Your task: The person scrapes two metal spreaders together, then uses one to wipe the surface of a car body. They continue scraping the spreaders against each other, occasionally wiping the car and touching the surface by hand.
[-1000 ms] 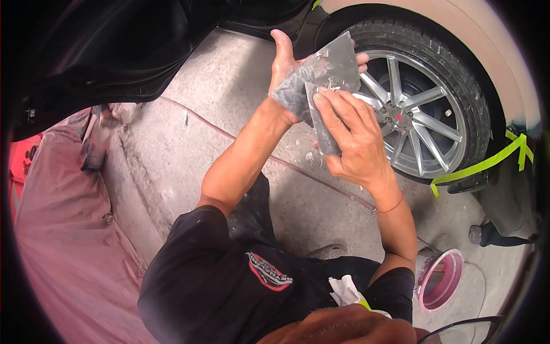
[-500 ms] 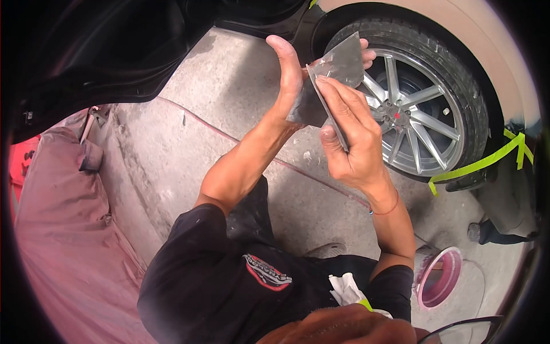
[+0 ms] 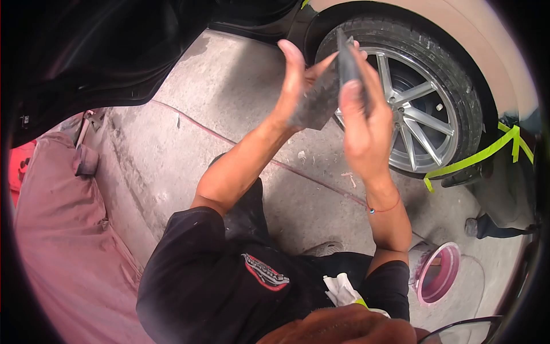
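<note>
Pink bucket (image 3: 456,261) on floor, small brown item inside, ID unclear. L hand (image 3: 292,92): thumb wide, gray sheet (image 3: 321,106) on palm, other fingers partly hidden. R hand (image 3: 366,126): thumb + fingers pinched dark plate (image 3: 348,63), blurred, over far part of sheet, near wheel (image 3: 421,117). Plate near edge-on, long axis approx. away from person. Vs. prev. frame: plate had shifted farther out, less slanted.

1. Silver-spoked wheel (image 3: 409,114) on the car (image 3: 458,20).
2. Yellow-green tape (image 3: 478,164) beside the wheel.
3. Pink-rimmed bucket (image 3: 455,258) on the concrete floor (image 3: 189,74).
4. Thin hose (image 3: 213,133) across the floor.
5. Draped pink cloth (image 3: 57,218).
</note>
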`<state>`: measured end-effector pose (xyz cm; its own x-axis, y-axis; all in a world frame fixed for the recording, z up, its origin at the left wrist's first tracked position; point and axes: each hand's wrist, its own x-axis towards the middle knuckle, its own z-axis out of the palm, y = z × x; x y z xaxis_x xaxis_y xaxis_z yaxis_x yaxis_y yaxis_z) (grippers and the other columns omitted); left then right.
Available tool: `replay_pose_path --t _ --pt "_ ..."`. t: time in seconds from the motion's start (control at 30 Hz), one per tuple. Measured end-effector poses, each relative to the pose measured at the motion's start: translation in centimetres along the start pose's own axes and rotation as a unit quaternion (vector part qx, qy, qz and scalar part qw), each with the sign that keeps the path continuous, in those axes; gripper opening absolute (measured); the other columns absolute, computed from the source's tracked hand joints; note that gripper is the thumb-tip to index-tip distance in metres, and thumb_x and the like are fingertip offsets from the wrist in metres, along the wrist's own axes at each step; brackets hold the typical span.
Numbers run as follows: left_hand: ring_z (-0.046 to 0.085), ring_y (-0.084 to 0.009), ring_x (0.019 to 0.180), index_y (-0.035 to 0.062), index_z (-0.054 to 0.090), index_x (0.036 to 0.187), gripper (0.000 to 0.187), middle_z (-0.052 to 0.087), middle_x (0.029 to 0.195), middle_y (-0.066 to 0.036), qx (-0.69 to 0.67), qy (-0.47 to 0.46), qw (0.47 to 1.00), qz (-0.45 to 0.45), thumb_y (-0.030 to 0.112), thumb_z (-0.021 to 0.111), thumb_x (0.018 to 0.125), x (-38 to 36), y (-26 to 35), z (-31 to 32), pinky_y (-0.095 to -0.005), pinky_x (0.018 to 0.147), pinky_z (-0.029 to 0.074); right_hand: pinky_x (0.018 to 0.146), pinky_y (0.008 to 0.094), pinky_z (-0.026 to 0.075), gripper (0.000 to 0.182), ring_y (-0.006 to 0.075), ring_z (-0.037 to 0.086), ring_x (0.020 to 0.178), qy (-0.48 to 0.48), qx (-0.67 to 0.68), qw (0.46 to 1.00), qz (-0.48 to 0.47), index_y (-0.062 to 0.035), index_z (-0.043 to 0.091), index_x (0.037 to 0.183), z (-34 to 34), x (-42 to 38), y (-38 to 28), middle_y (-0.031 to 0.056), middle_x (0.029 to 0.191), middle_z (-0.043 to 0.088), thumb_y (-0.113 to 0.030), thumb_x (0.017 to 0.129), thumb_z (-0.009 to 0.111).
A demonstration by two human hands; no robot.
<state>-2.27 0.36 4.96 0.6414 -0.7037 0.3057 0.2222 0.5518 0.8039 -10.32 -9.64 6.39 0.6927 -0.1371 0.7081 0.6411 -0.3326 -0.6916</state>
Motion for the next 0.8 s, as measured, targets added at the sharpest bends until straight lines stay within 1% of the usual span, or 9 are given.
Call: replay_pose_path --t 0.03,0.1,0.13,0.23,0.27,0.47,0.6,0.67,0.8 --pt "0.031 -0.0322 0.141 0.0026 0.024 0.151 0.118 0.032 0.152 -0.020 -0.044 0.007 0.999 0.010 0.092 0.018 0.075 0.4 0.1 -0.4 -0.0461 0.115 0.028 0.106 0.0380 0.036 0.050 0.0308 0.048 0.127 0.003 0.000 1.000 -0.002 0.0074 0.048 0.135 0.0 -0.4 -0.1 0.0213 0.136 0.052 -0.028 0.100 0.050" --pt "0.029 -0.0372 0.141 0.0017 0.025 0.150 0.117 0.030 0.152 -0.023 -0.144 0.016 0.989 -0.004 0.091 0.021 0.075 0.7 0.9 -1.1 -0.0500 0.114 0.030 0.106 0.0418 0.036 0.054 0.0350 0.047 0.127 -0.045 -0.182 0.977 -0.102 0.0067 0.048 0.135 0.4 -1.7 0.6 0.0235 0.137 0.050 -0.018 0.089 0.060" --pt "0.049 -0.0390 0.127 -0.0009 0.039 0.142 0.120 0.047 0.138 -0.027 -0.198 0.050 0.979 -0.019 0.094 0.024 0.070 0.8 1.5 -1.5 -0.0513 0.105 0.042 0.102 0.0455 0.038 0.075 0.0373 0.048 0.121 -0.080 -0.267 0.948 -0.155 0.0038 0.047 0.136 0.5 -2.1 1.7 0.0187 0.136 0.050 -0.013 0.066 0.068" --pt "0.051 -0.0414 0.124 -0.0016 0.039 0.141 0.119 0.046 0.137 -0.032 -0.174 0.051 0.983 -0.030 0.093 0.025 0.071 0.6 2.2 -2.8 -0.0523 0.103 0.044 0.102 0.0454 0.039 0.081 0.0364 0.046 0.123 -0.142 -0.256 0.943 -0.156 0.0016 0.046 0.138 0.5 -3.1 2.6 0.0169 0.139 0.049 -0.012 0.061 0.068" --pt "0.025 -0.0466 0.141 0.0002 0.022 0.150 0.116 0.024 0.149 -0.035 -0.171 0.015 0.985 -0.030 0.089 0.027 0.076 0.6 2.2 -3.6 -0.0559 0.114 0.028 0.102 0.0459 0.039 0.077 0.0352 0.045 0.126 -0.148 -0.204 0.959 -0.132 -0.0018 0.049 0.137 0.4 -3.1 2.6 0.0140 0.142 0.048 -0.007 0.061 0.066" --pt "0.026 -0.0436 0.141 -0.0054 0.019 0.149 0.117 0.024 0.151 -0.032 -0.184 -0.030 0.977 -0.100 0.087 0.031 0.078 0.5 2.8 -4.0 -0.0535 0.115 0.028 0.104 0.0457 0.039 0.073 0.0280 0.047 0.128 -0.220 -0.325 0.897 -0.205 -0.0071 0.058 0.130 -1.7 -2.5 2.9 0.0072 0.138 0.053 -0.001 0.058 0.063" --pt "0.025 -0.0393 0.143 -0.0082 0.018 0.148 0.121 0.025 0.152 -0.029 -0.155 -0.017 0.984 -0.087 0.089 0.029 0.077 0.3 3.2 -2.8 -0.0494 0.117 0.025 0.102 0.0437 0.042 0.072 0.0278 0.052 0.123 -0.184 -0.317 0.904 -0.220 -0.0054 0.058 0.129 -1.4 -2.8 3.4 0.0081 0.133 0.057 -0.001 0.057 0.064" --pt "0.039 -0.0333 0.136 -0.0112 0.032 0.143 0.127 0.040 0.145 -0.026 -0.193 0.015 0.979 -0.070 0.093 0.024 0.071 0.3 3.0 -2.1 -0.0422 0.114 0.032 0.100 0.0455 0.044 0.059 0.0335 0.057 0.118 -0.162 -0.278 0.922 -0.214 -0.0005 0.059 0.127 -1.0 -3.0 3.3 0.0151 0.129 0.060 -0.010 0.070 0.064" --pt "0.037 -0.0306 0.138 -0.0108 0.032 0.143 0.129 0.040 0.146 -0.024 -0.170 0.023 0.984 -0.048 0.095 0.023 0.069 -0.1 2.8 -1.3 -0.0389 0.117 0.028 0.099 0.0432 0.045 0.056 0.0336 0.057 0.117 -0.139 -0.252 0.935 -0.208 0.0016 0.058 0.127 -0.5 -3.1 3.1 0.0164 0.127 0.060 -0.006 0.072 0.065"
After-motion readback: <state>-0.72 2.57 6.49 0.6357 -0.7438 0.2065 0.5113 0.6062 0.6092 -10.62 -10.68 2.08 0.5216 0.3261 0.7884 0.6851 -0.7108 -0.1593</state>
